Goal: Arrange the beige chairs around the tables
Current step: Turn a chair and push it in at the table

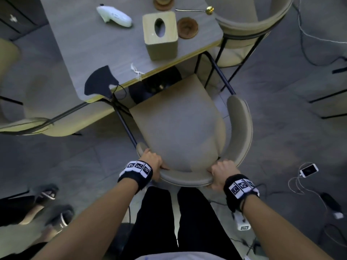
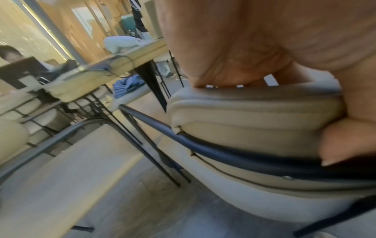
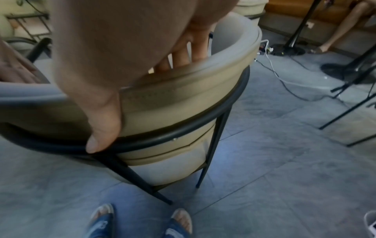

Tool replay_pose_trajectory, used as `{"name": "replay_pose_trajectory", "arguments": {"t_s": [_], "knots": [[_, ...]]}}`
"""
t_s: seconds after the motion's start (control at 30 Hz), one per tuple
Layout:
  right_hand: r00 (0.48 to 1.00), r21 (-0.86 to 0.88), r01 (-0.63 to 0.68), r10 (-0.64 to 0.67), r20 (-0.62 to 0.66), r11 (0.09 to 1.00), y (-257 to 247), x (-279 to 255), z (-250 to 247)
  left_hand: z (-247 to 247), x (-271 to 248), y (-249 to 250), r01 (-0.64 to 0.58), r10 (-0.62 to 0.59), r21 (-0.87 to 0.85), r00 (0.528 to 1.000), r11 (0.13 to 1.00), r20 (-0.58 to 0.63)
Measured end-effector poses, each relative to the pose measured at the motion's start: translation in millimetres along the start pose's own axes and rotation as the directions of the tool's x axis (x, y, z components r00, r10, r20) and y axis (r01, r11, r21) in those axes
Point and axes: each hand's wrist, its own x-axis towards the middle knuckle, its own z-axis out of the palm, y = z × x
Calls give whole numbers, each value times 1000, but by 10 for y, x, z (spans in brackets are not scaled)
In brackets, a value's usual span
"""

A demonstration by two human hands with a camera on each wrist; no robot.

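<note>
A beige chair (image 1: pixel 180 128) with a curved padded backrest and black metal legs stands in front of me, its seat front tucked slightly under the grey table (image 1: pixel 78 59). My left hand (image 1: pixel 152 162) grips the left part of the backrest (image 2: pixel 254 109), thumb on the outside. On the right part of the same backrest (image 3: pixel 183 96) my right hand (image 1: pixel 222 173) holds on, fingers over the top and thumb down the back. Another beige chair (image 1: pixel 249 25) stands at the table's far right corner, and a third one (image 1: pixel 22 102) is at the left.
On the table lie a tissue box (image 1: pixel 160 35), a white controller (image 1: pixel 114 15), a dark face mask (image 1: pixel 99 81), coasters and a spoon. Cables, a phone (image 1: pixel 308 169) and a power strip lie on the floor at right. Another person's feet in sandals (image 1: pixel 50 205) are at lower left.
</note>
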Motion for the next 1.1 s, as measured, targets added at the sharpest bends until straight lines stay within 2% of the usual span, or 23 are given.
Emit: {"name": "replay_pose_trajectory", "arguments": {"t_s": [0.17,0.3,0.47,0.57,0.63,0.73,0.9,1.0,1.1], "knots": [[997,98,20,-14,-70,995,-453,244,-132,-20,-114,-630,49,-49,42,999,998,13],[998,185,32,-22,-57,982,-702,472,-265,28,-190,-1007,87,-87,-64,996,994,-2],[1000,291,28,-26,-11,956,-746,605,-279,133,-280,-1157,73,-86,-114,990,991,-110],[1000,261,8,-4,-20,965,-796,607,-181,197,-364,-1158,148,-175,-136,959,980,-222],[1000,255,-5,5,3,967,-811,637,-153,238,-396,-1135,174,-209,-156,945,972,-250],[1000,259,1,-8,28,966,-748,675,-139,248,-407,-1089,158,-191,-139,946,977,-263],[1000,195,21,-16,-26,981,-450,634,-119,179,-351,-1118,63,-114,-195,958,979,-264],[999,139,-8,15,-48,990,-173,605,-141,24,-298,-1118,16,-79,-242,964,970,-254],[995,143,-67,77,-70,987,100,608,-132,-149,-222,-1138,34,-109,-269,956,963,-272]]}}
